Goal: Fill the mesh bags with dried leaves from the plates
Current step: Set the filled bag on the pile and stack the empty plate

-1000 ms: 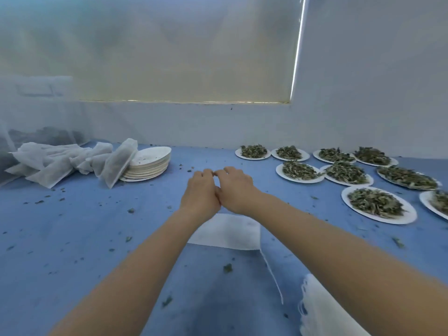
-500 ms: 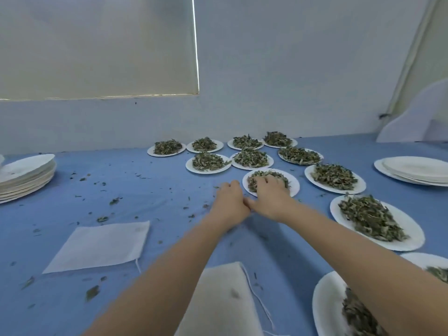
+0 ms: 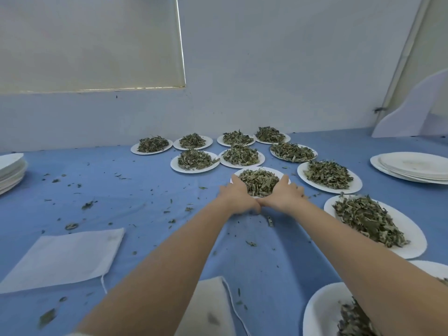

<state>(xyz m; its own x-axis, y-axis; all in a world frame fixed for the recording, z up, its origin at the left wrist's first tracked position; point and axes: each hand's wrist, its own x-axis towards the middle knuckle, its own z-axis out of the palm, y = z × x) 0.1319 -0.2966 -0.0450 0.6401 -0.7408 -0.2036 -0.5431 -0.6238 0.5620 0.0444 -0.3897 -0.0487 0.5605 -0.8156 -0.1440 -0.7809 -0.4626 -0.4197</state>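
Both hands [image 3: 260,195] have spread to cup the plate [image 3: 260,171].

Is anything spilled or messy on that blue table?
Yes. Crumbs of dried leaf are scattered over the blue tablecloth, thickest left of the plates and near the flat mesh bag. The leaf piles themselves sit on their plates, including the plate both hands cup.
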